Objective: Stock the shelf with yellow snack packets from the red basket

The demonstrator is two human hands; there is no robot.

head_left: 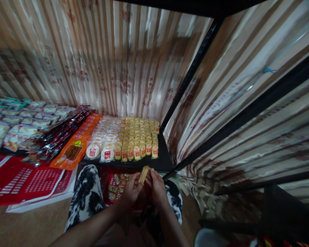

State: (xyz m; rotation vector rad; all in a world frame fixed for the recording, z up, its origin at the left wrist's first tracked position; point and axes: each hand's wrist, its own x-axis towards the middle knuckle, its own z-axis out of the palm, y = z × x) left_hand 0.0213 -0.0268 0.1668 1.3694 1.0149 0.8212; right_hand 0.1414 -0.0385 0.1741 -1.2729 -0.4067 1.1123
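Note:
My left hand (pixel 131 190) and my right hand (pixel 157 187) meet low in the middle of the head view, both closed around a small yellow snack packet (pixel 143 174) held upright between the fingertips. Under the hands sits a red basket (pixel 106 181) holding several similar packets, resting between my knees in black-and-white patterned trousers (pixel 85 195). Just beyond, a black shelf (pixel 163 162) carries rows of small yellow packets (pixel 137 137) standing side by side.
Left of the yellow rows lie white round packets (pixel 103 140), orange packets (pixel 77 145), dark red packets (pixel 57 135) and pale green-white bags (pixel 18 120). Red crates (pixel 28 181) sit on the wooden floor at left. A striped curtain hangs behind; black shelf posts (pixel 193 68) rise at right.

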